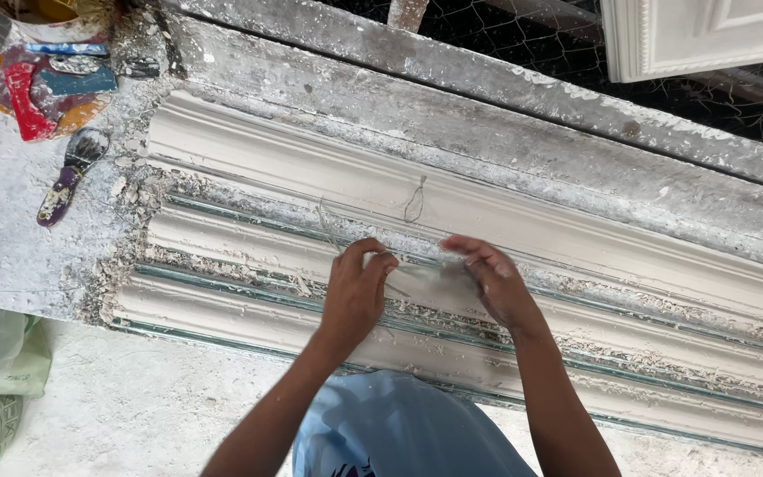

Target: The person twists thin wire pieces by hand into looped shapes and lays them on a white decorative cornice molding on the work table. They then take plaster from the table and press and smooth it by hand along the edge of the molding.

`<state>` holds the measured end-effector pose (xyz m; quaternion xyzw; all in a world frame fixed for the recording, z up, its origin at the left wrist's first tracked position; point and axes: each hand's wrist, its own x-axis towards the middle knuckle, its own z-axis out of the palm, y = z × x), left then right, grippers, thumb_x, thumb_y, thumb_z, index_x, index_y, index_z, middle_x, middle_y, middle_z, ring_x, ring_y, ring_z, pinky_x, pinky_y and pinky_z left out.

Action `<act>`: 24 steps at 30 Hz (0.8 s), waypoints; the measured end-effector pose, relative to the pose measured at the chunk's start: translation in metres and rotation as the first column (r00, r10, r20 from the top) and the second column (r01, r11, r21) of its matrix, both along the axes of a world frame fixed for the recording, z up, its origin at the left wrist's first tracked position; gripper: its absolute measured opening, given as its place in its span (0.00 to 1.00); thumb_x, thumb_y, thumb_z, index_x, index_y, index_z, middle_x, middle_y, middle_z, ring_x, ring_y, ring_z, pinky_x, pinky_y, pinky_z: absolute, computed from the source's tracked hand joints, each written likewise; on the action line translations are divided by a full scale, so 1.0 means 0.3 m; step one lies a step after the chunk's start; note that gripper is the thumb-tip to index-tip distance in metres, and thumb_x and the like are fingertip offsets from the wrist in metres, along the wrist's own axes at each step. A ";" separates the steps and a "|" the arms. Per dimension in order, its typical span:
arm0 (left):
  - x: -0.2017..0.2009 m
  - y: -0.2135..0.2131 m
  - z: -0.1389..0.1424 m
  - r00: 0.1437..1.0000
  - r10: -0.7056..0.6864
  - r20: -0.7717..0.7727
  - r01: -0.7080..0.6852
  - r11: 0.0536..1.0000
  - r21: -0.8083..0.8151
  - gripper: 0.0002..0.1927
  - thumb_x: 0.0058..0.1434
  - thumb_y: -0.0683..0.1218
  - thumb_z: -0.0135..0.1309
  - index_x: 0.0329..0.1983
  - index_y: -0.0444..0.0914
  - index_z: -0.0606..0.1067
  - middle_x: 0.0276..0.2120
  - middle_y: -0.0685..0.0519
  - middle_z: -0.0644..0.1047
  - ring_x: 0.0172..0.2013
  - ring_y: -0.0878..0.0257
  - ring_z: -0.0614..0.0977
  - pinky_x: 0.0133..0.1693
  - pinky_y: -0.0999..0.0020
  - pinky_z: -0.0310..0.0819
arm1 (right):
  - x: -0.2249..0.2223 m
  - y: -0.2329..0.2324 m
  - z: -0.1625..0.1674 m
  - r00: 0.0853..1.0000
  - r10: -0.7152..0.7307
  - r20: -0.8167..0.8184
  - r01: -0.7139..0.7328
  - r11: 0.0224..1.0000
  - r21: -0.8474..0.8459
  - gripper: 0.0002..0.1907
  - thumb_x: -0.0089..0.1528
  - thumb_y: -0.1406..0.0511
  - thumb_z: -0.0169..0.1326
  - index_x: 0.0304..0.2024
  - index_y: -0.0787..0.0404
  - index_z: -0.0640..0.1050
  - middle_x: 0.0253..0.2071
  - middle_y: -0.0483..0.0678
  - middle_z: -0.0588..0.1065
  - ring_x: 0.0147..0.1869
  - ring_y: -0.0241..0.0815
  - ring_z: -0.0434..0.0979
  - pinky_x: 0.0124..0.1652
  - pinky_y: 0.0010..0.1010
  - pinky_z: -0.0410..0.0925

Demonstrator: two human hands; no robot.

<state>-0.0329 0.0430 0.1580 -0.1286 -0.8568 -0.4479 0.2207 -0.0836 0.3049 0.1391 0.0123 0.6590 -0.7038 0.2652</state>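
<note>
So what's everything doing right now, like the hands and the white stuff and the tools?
left hand: fingers pinched on a bundle of pale fibres
right hand: fingers pinched on the other end
fibre bundle: stretched between both hands, over the mouldings
plaster mouldings: lying flat in long rows, edges crumbly
wire loop: sticking up from the plaster
scraper: lying on the dusty table, untouched
bucket: upright, splattered

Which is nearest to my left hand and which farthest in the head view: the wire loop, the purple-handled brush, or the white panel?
From the left hand:
1. Wire loop, just above on the moulding.
2. Purple-handled brush, far left on the bench.
3. White panel, top right corner.
</note>
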 end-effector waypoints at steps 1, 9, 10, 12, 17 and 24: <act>0.001 0.021 -0.009 0.998 0.030 0.049 -0.037 0.989 0.141 0.04 0.69 0.38 0.51 0.45 0.36 0.74 0.45 0.45 0.74 0.47 0.51 0.78 0.47 0.59 0.74 | -0.005 -0.017 -0.015 0.996 -0.071 -0.060 0.071 0.997 0.005 0.23 0.69 0.64 0.44 0.65 0.64 0.70 0.57 0.51 0.78 0.52 0.41 0.78 0.53 0.34 0.69; 0.040 0.178 -0.058 0.912 -0.076 0.404 -0.165 0.833 0.528 0.06 0.70 0.42 0.48 0.46 0.34 0.71 0.38 0.47 0.77 0.33 0.55 0.81 0.31 0.62 0.75 | 0.123 -0.262 -0.082 0.991 -0.098 -0.097 0.095 0.995 -0.033 0.20 0.71 0.61 0.46 0.61 0.67 0.74 0.56 0.51 0.79 0.57 0.37 0.77 0.58 0.31 0.70; 0.045 0.178 -0.062 0.914 -0.063 0.401 -0.167 0.843 0.512 0.06 0.70 0.42 0.49 0.45 0.34 0.71 0.37 0.47 0.77 0.32 0.54 0.81 0.31 0.61 0.75 | 0.123 -0.273 -0.084 0.987 -0.132 -0.095 0.129 0.991 -0.038 0.20 0.71 0.61 0.47 0.58 0.68 0.76 0.55 0.51 0.79 0.56 0.38 0.77 0.57 0.32 0.71; 0.053 0.164 -0.069 0.952 -0.019 0.304 -0.116 0.900 0.420 0.05 0.70 0.41 0.50 0.44 0.33 0.71 0.37 0.45 0.75 0.34 0.51 0.80 0.33 0.58 0.74 | 0.113 -0.278 -0.090 0.980 -0.164 -0.111 0.159 0.986 -0.054 0.19 0.71 0.61 0.48 0.54 0.69 0.79 0.53 0.51 0.80 0.54 0.38 0.78 0.56 0.33 0.72; 0.057 0.097 -0.064 0.966 -0.053 0.253 0.007 0.984 0.178 0.03 0.67 0.39 0.52 0.42 0.35 0.75 0.36 0.45 0.75 0.37 0.46 0.79 0.37 0.52 0.73 | 0.099 -0.233 -0.124 0.959 -0.151 -0.240 0.150 0.988 -0.024 0.18 0.73 0.59 0.49 0.52 0.68 0.80 0.48 0.50 0.82 0.54 0.36 0.79 0.58 0.29 0.71; 0.052 0.022 0.030 0.977 -0.212 -0.011 0.200 0.938 -0.284 0.10 0.63 0.41 0.54 0.46 0.34 0.76 0.41 0.48 0.75 0.45 0.53 0.78 0.49 0.55 0.73 | 0.073 -0.177 -0.084 0.985 0.001 -0.170 0.055 0.944 0.326 0.19 0.70 0.56 0.52 0.51 0.62 0.83 0.37 0.45 0.79 0.46 0.31 0.77 0.49 0.26 0.71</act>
